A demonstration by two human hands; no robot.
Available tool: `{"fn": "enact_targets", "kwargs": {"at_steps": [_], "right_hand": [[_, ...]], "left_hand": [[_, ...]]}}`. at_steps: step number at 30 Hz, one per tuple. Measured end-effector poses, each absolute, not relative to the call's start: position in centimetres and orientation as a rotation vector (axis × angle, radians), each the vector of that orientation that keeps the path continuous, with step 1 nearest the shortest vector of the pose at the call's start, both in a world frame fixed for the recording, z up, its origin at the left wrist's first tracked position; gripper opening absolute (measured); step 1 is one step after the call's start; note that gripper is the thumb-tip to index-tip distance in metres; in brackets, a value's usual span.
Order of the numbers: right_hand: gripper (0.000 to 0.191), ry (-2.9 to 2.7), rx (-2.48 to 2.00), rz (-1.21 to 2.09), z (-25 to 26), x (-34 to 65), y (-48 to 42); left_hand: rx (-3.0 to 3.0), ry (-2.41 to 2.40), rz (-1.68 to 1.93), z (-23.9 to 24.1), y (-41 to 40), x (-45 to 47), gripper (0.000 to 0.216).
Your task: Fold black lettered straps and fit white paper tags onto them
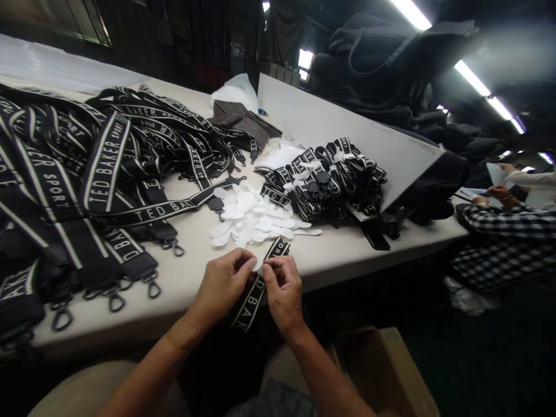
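Strap [249, 304], black with white lettering and borders, lies between your hands, its upper part just over the table's [193, 266] near edge and its lower part slanting down in front of it. Your left hand [228, 284] has thumb and forefinger pinching a white tie [259, 266] against the strap, with its other fingers curled in behind. Your right hand [284, 295] meets it from the other side, thumb and forefinger bent close together at the tie; you cannot tell from here whether they grip the tie or the strap. Just beyond your hands, loose ties [256, 217] lie in a white heap. To your left, a large pile of straps [108, 156] spreads over the table, metal clips [116, 302] near the edge. Beyond the heap to the right, bundles [325, 176] of folded straps, some with white bands around them, sit before a pale board [347, 130]. A dark cloth [243, 121] lies farther back. Below the table, to your right, stands an open carton [395, 365]. At far right, a co-worker's checked sleeve [499, 220] shows.
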State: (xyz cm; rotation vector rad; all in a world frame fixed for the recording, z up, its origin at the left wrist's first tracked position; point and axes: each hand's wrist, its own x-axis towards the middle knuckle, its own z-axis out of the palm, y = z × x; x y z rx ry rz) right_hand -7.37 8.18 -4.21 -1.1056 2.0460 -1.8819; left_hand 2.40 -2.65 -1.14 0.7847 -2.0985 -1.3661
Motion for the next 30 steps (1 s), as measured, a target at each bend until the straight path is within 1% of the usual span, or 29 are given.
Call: {"fn": "enact_targets", "kwargs": {"at_steps": [3,7,11,13,16,19,22,24,26,30], "right_hand": [[0.031,1.930,-0.952,-1.851,-3.7,-6.9,8.3],[0.042,1.904,-0.808,-1.826,-3.2,-6.7,7.9],[0.042,2.056,-0.833,-1.774,-3.1,-6.7,7.5],[0.041,2.068,-0.872,-1.738,-3.1,-6.8,7.4],[0.039,2.026,-0.903,-1.736,-3.1,-6.9,7.3],[0.038,2.062,-0.928,-1.733,-3.3,-6.9,7.5],[0.035,2.214,-1.015,-1.677,-3.8,-6.9,7.7],[0.033,2.340,-1.113,-1.628,-4.0,-7.1,7.7],[0.032,2.429,-1.200,-1.581,-4.1,-7.3,7.7],[0.032,2.426,-1.170,-1.520,-4.0,-7.8,7.4]], "left_hand": [[0.792,-2.075,-1.405,-1.0,-2.4,2.4,0.029],[0.741,-2.158,-1.214,-1.2,-1.5,2.5,0.025],[0.707,-2.228,-1.000,-1.6,-0.7,2.4,0.021],[0.688,-2.223,-0.965,-1.7,-0.6,2.2,0.022],[0.713,-2.165,-1.059,-1.8,-1.0,2.0,0.021],[0.786,-2.068,-1.311,-2.1,-1.9,1.8,0.019],[0.829,-1.952,-1.525,-2.9,-2.6,1.5,0.020],[0.852,-1.913,-1.543,-3.4,-2.7,1.4,0.020],[0.862,-1.899,-1.473,-3.7,-2.6,1.2,0.020],[0.831,-1.917,-1.395,-3.4,-2.5,1.1,0.022]]}}
